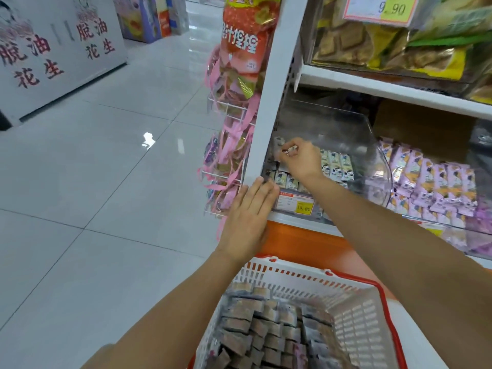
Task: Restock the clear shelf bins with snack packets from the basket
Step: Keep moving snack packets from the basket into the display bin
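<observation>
Head view. The right hand (300,161), fingers curled, pinches a small snack packet (287,150) inside the clear bin (346,123), above rows of like packets (335,163). The left hand (249,211), fingers straight and together, rests flat against the bin's front left corner. The basket (354,315), filled with packets, stands below both hands.

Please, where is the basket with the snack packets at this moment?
In the head view, the basket is at the bottom, right of centre, below the left hand, the orange shelf base and the clear bin.
</observation>
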The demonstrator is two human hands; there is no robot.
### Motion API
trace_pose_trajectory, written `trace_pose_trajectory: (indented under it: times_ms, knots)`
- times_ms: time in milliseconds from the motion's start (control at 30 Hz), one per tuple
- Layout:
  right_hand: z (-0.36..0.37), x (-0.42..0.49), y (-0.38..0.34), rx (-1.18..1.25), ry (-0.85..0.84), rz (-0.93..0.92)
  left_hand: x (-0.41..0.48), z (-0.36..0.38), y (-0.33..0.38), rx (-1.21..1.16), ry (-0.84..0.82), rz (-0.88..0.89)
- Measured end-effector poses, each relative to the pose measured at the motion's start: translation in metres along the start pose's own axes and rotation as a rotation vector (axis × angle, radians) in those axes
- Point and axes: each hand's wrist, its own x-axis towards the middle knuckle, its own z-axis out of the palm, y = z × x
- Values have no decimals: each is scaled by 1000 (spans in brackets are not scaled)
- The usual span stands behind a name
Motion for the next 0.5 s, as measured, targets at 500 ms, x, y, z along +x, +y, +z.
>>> trace_pose_trajectory:
  times_ms: [500]
  knots:
    - [7,19,5,-167,-294,-85,0,1,3,-34,-29,-37]
